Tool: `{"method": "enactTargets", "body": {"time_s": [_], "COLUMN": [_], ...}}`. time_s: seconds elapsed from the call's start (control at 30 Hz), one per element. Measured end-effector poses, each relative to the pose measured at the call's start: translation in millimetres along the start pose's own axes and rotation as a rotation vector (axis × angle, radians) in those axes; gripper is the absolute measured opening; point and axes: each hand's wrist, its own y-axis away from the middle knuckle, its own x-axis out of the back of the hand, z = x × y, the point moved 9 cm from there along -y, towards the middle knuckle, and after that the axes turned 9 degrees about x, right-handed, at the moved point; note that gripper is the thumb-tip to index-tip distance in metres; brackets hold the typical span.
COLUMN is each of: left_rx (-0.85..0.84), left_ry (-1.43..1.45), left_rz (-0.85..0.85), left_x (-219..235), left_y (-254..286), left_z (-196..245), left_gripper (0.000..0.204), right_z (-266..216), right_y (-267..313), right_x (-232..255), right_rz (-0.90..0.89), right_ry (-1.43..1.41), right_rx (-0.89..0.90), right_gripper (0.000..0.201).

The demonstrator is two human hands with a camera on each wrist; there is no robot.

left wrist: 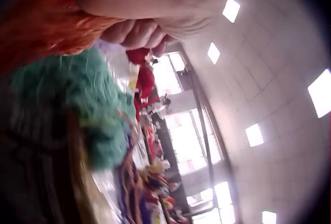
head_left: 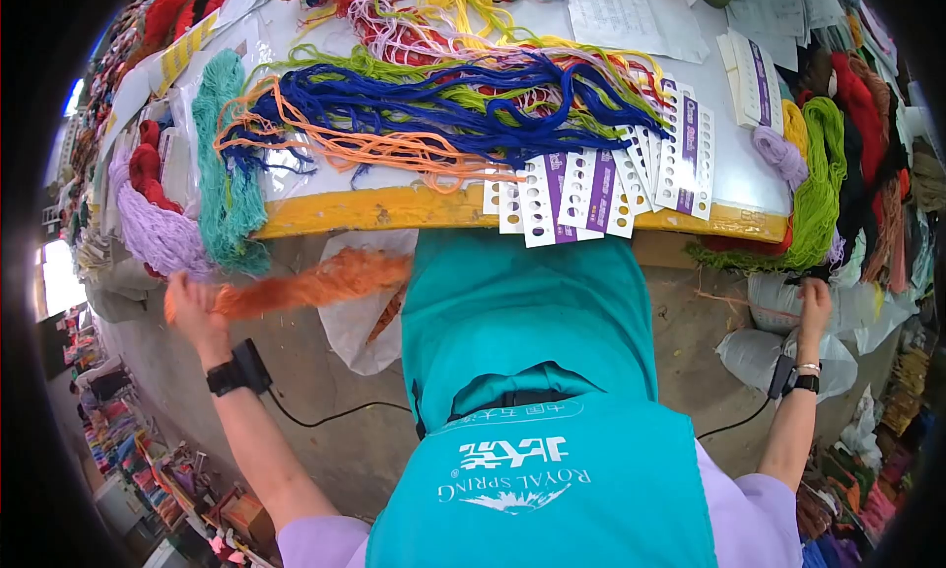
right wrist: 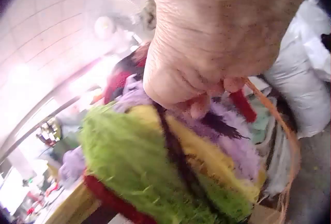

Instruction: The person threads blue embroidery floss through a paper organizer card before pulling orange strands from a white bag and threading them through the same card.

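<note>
On the left, my left hand (head_left: 197, 317) grips one end of a fuzzy orange yarn hank (head_left: 315, 280), which stretches sideways in front of the table edge. In the left wrist view the fingers (left wrist: 137, 32) curl around this orange yarn (left wrist: 46, 22), beside a teal hank (left wrist: 77, 87). Far to the right, my right hand (head_left: 814, 310) is beside the hanging hanks with its fingers curled. A thin orange yarn strand (right wrist: 287, 131) trails down from these fingers in the right wrist view. Dark yarn (right wrist: 178, 157) and a lime green hank (right wrist: 124, 157) lie just beneath that hand.
Across the table lie loose blue yarns (head_left: 443, 105) and peach yarns (head_left: 345, 154). Punched thread cards (head_left: 591, 189) overhang the yellow table edge (head_left: 365, 211). Lilac yarn (head_left: 148, 223) hangs at the left corner. White plastic bags (head_left: 778, 356) stand below on the right.
</note>
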Motion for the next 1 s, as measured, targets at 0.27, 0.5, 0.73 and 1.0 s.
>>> {"method": "enactTargets", "body": {"time_s": [0.27, 0.5, 0.73, 1.0], "left_rx": [0.361, 0.253, 0.446, 0.427], "left_ry": [0.006, -0.274, -0.113, -0.341], "left_rz": [-0.798, -1.145, -1.077, -1.009], "left_x": [-236, -315, -323, -358], "left_y": [221, 313, 311, 313], "left_z": [-89, -90, -109, -110], "left_gripper": [0.039, 0.028, 0.016, 0.031], "right_z": [-356, -485, -479, -434], "right_y": [57, 71, 57, -7], "right_x": [-244, -307, -301, -291], "right_rz": [-0.737, -0.991, -0.806, -0.332], "right_ry": [-0.601, -0.826, -0.769, -0.423], "right_rx": [0.249, 0.353, 0.372, 0.417], "right_gripper": [0.018, 0.033, 0.025, 0.006]}}
